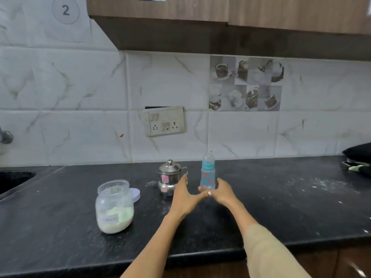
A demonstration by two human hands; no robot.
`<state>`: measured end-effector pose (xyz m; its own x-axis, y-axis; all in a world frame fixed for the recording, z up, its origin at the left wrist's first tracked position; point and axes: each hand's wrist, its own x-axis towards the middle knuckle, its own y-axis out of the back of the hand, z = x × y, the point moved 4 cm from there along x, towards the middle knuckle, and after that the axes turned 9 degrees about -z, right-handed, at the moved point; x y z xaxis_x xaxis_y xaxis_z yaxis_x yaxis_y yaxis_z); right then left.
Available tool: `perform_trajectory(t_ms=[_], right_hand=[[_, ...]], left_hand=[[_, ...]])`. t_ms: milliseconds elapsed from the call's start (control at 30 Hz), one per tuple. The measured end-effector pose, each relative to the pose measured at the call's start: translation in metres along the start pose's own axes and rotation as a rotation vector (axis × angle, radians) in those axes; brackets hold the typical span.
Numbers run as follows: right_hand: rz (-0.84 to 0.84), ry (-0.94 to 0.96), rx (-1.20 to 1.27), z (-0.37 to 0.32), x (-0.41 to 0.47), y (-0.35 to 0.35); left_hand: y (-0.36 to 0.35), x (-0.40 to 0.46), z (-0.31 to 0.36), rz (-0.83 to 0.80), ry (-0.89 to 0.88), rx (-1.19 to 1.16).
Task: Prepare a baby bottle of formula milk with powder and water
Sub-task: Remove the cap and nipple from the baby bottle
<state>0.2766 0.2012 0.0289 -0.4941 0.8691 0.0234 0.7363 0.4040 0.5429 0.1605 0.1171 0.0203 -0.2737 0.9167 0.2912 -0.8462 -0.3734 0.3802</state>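
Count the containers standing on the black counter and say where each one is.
3. The powder jar stands at the left, the steel pot in the middle behind the left hand, and the baby bottle just right of it, held by the right hand.

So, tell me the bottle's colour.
Bottle: light blue with small red marks, seen from the head view.

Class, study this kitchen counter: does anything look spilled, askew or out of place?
Yes. White specks, seemingly powder, are scattered over the dark counter, thickest at the far right. The switch plate on the wall hangs crooked. The powder jar stands open.
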Motion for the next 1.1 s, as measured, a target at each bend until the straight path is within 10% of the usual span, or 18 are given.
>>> perform_trajectory(t_ms=[533,1100], right_hand=[[0.057,0.067,0.127,0.031,0.077,0.004],[0.015,0.105,0.054,0.003,0.003,-0.035]], left_hand=[[-0.042,0.102,-0.034,-0.124,0.109,-0.162],[-0.008,0.013,-0.019,-0.005,0.081,-0.086]])
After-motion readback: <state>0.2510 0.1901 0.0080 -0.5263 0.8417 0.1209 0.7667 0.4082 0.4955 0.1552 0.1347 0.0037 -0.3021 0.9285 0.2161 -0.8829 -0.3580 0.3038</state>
